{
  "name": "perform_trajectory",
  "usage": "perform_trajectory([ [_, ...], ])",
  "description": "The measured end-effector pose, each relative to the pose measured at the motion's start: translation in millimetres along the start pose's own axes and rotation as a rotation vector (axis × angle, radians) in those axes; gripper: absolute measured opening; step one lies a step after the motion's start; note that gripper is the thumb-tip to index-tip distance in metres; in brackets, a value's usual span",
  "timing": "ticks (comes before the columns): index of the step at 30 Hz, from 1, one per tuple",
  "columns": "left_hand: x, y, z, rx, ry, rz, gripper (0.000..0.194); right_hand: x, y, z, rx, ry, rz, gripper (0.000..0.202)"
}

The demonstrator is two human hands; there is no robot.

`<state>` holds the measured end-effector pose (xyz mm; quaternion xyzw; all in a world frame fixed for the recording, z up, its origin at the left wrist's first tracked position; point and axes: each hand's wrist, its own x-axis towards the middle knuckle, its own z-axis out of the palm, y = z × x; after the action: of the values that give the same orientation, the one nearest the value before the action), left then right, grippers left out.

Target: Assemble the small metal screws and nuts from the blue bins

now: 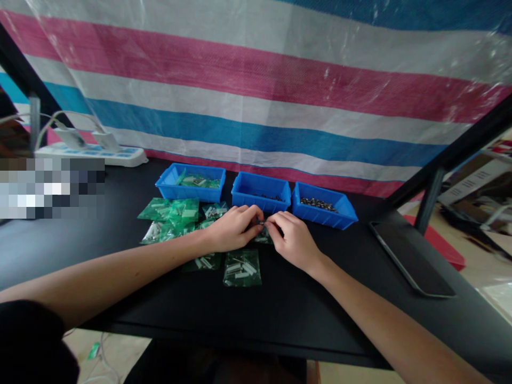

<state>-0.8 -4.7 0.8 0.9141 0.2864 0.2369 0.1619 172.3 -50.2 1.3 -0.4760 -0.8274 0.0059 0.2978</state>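
My left hand (229, 229) and my right hand (295, 241) meet above the middle of the table, their fingertips pinched together. Between them is a small metallic piece (263, 223), too small to name and partly covered by the fingers. Under the fingertips, a small clear bag (263, 238) shows in part. Nearer to me lies a greenish clear bag (242, 268) of white strip-like parts. Another such bag (206, 262) is partly hidden below my left forearm. Left of my left hand, several green bags (172, 213) overlap in a pile.
Behind my hands stand three blue bins: the left bin (191, 193) holds green bags, the middle bin (260, 201) some small dark pieces, the right bin (326, 217) many small metal pieces. A phone (412, 258) lies at right, a power strip (130, 157) at back left. Striped sheeting (240, 96) hangs behind.
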Motion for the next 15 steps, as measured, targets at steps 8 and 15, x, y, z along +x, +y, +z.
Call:
perform_trajectory([
  [8,1.6,-1.1,0.1,0.019,-0.018,0.007,0.013,-0.3,-0.5,-0.8,0.062,0.018,0.032,0.005],
  [15,1.7,-1.0,-0.4,0.038,-0.028,0.008,0.017,-0.4,-0.9,-0.7,0.062,0.034,0.001,0.009],
])
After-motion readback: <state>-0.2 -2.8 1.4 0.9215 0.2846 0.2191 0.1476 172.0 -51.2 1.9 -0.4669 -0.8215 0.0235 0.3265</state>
